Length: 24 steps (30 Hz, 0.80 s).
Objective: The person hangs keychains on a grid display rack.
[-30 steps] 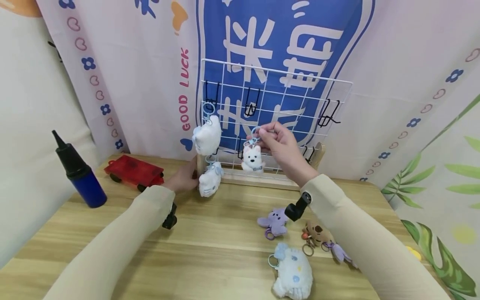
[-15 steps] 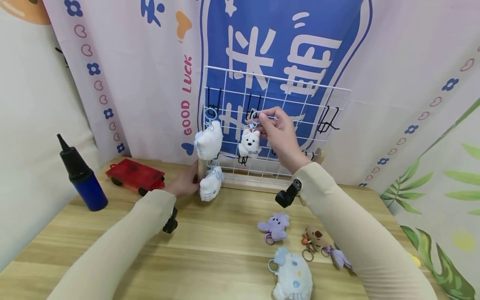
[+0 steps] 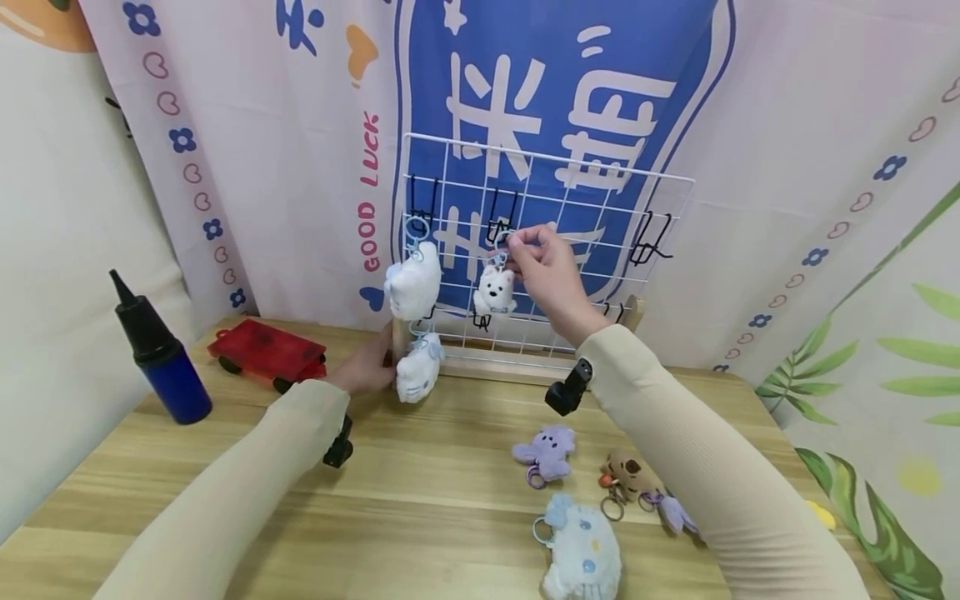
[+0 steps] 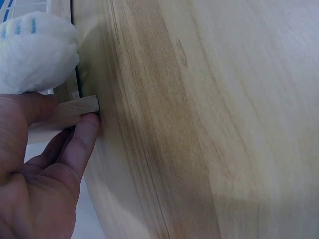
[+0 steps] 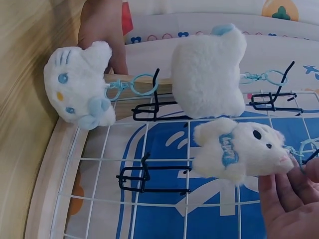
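My right hand (image 3: 551, 275) pinches the light-blue ring of a small white dog plush keychain (image 3: 495, 292), held in front of a white wire grid rack (image 3: 525, 156). The ring is right at the upper middle black hook (image 3: 501, 227); in the right wrist view the dog (image 5: 244, 149) hangs beside my fingers. My left hand (image 3: 367, 367) grips the rack's wooden stand at its left end, thumb and fingers around the wooden foot (image 4: 82, 106) in the left wrist view. Two white cat plush keychains hang on the left hooks, one higher (image 3: 416, 282), one lower (image 3: 418, 369).
On the table (image 3: 420, 500) lie a purple plush keychain (image 3: 551, 452), a brown one (image 3: 628, 471), another purple one (image 3: 677, 515) and a large white cat plush (image 3: 585, 550). A red toy cart (image 3: 268, 350) and a blue-black hand pump (image 3: 167, 358) stand at left.
My right hand has raised the dog keychain and shifted it slightly left, bringing its ring to the upper middle hook. The left hand stays on the stand.
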Tool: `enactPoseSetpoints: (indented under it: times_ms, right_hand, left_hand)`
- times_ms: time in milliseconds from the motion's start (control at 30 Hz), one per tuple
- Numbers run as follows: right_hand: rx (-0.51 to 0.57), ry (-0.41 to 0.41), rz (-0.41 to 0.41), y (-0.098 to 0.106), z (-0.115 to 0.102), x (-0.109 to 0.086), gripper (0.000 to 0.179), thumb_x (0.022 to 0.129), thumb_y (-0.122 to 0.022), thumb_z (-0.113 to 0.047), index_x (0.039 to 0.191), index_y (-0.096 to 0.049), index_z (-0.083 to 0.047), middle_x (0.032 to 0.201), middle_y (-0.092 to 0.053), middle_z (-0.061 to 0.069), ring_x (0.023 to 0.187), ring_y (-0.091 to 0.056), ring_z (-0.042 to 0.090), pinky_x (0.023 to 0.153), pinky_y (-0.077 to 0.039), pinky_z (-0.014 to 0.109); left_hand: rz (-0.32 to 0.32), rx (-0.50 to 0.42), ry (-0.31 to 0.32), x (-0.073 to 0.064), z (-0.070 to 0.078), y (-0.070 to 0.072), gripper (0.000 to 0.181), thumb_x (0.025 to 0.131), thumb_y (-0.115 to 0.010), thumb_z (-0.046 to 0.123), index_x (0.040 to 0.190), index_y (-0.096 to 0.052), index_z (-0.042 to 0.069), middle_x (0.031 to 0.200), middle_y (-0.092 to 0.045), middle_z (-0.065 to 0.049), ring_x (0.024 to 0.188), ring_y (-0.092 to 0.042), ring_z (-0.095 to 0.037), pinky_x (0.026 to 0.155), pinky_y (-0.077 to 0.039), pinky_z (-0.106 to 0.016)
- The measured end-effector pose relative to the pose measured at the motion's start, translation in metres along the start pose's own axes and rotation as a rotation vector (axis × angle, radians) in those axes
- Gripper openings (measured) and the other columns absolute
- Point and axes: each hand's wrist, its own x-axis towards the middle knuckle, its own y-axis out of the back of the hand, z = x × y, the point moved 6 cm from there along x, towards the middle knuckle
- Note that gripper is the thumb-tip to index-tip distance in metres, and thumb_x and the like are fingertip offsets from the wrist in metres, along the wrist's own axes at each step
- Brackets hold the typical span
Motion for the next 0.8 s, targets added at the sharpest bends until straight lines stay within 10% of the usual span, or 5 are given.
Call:
enactPoseSetpoints:
  times_ms: [800]
  right_hand:
    - [-0.091,-0.105,-0.111,0.007,0.028,-0.015,0.034,0.112,-0.048,-0.022,0.136,-0.052,0.001,0.136,-0.07,0.02,0.127,-0.069,0.028,0.11,-0.056,0.04]
  left_hand:
    - [-0.02,-0.032,0.005,0.003,0.0,-0.001,0.092,0.097,-0.058,0.004,0.168,0.001,0.007,0.169,-0.024,-0.031,0.152,-0.034,-0.054,0.123,-0.029,-0.069]
